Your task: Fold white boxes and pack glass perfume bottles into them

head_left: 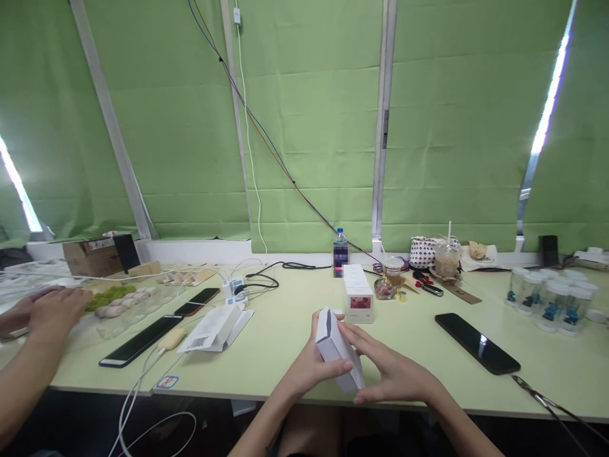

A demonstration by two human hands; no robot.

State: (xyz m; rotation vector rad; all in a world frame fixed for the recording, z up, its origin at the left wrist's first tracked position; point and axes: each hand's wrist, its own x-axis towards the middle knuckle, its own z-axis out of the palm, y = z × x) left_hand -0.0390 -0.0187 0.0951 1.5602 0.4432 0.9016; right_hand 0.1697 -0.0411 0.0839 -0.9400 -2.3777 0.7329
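Note:
A small white cardboard box [339, 355] is held tilted above the table's front edge. My left hand [311, 365] grips it from the left, with the thumb across its near face. On the other side my right hand [390, 368] has its fingers against the box's upper right edge and its thumb near the lower corner. Just beyond my hands stands a row of white boxes [360, 311], the front one bearing a red picture. Flattened white packaging [214, 330] with a barcode lies to the left.
A co-worker's hands [57, 311] are at the far left, beside a clear tray [114, 324] of green and pale pieces. Phones [476, 343] lie on both sides. Pliers [537, 393], clear jars [554, 304], drink cups [447, 260] and a bottle [340, 254] are about. Cables trail from a power strip [235, 291].

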